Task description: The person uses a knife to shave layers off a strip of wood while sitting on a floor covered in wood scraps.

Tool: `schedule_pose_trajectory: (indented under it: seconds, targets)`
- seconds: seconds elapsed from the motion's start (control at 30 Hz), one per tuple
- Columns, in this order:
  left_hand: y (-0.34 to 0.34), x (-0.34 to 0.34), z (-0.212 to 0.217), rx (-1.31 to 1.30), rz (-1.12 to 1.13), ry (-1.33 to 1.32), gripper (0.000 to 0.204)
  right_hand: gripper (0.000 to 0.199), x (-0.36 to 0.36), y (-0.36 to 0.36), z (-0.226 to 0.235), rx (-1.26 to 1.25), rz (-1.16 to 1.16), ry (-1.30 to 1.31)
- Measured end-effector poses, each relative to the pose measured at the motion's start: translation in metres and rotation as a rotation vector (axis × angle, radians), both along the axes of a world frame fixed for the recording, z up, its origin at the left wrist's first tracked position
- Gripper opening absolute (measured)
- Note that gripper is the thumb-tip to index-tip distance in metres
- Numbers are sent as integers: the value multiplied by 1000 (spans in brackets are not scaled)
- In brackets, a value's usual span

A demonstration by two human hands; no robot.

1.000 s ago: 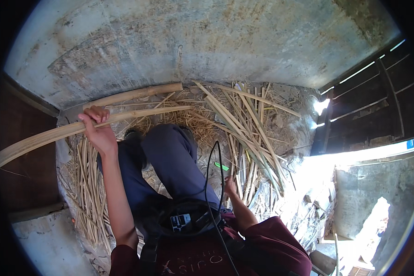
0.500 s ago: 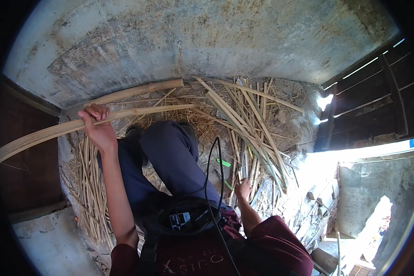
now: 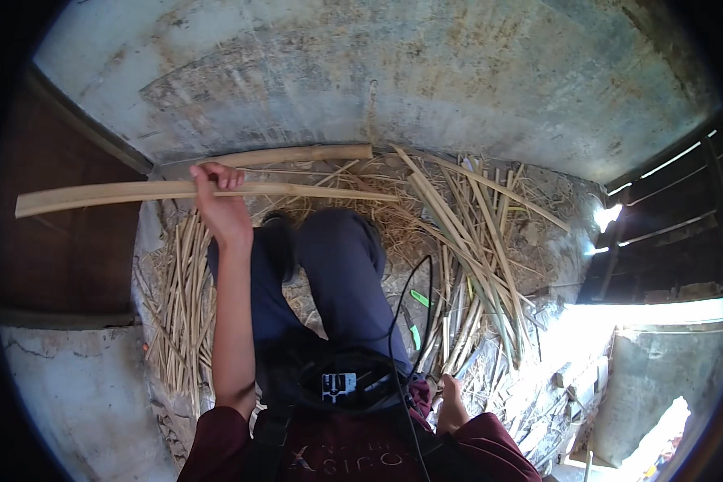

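My left hand (image 3: 221, 202) is raised at left, its fingers closed round a long, flat piece of split bamboo (image 3: 96, 195). The piece lies roughly level, crossing above my knees, and tapers toward its right end. My right hand (image 3: 451, 390) is low, beside my right hip, close to the lower ends of a loose heap of bamboo strips (image 3: 498, 265). It is small and foreshortened, and its fingers cannot be made out. Between my right leg and that heap lie a green-handled tool (image 3: 414, 334) and a small bright green object (image 3: 419, 298).
A thick bamboo pole (image 3: 305, 154) rests along the foot of the stained wall (image 3: 313, 88). Left of my legs is a bundle of thin strips (image 3: 186, 297). Dry shavings (image 3: 393, 229) cover the ground before my feet. A black cable (image 3: 392, 329) loops over my right thigh.
The view has shifted, so the surroundings sit farther right and lower. The bamboo in my left hand has turned nearly level, its left end raised. My right hand has drawn back toward my hip.
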State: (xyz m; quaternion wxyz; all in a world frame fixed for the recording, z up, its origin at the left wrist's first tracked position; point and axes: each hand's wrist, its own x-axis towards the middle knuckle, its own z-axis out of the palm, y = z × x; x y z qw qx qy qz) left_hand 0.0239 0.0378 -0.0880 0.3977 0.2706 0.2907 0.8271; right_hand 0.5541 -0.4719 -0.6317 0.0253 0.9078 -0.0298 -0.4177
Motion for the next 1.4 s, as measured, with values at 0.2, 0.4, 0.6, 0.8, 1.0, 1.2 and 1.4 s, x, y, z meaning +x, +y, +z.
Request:
schedule_pose_trajectory:
  seconds: [0.2,0.4,0.6,0.8,1.0,1.2,1.4]
  targets:
    - [18,20,11,21,-33,37,42,104,-42,2,-17,-304,272,-235]
    - [11,3,37,34,54,57,43,102,-28,16,-8,-433,276,-132]
    - [5,-24,39,57,94,72,43,81,-33,-7,-7,-183,271,-256]
    - [25,-6,18,7,88,122,42,92,-47,-26,-6,-156,295,-193]
    - [26,-25,10,14,111,86,43,42,8,-85,27,316,715,199]
    - [9,-23,28,21,112,141,42,11,-37,-30,128,1017,1150,268]
    - [19,-11,18,-26,107,140,43,20,-51,-25,147,995,1252,84]
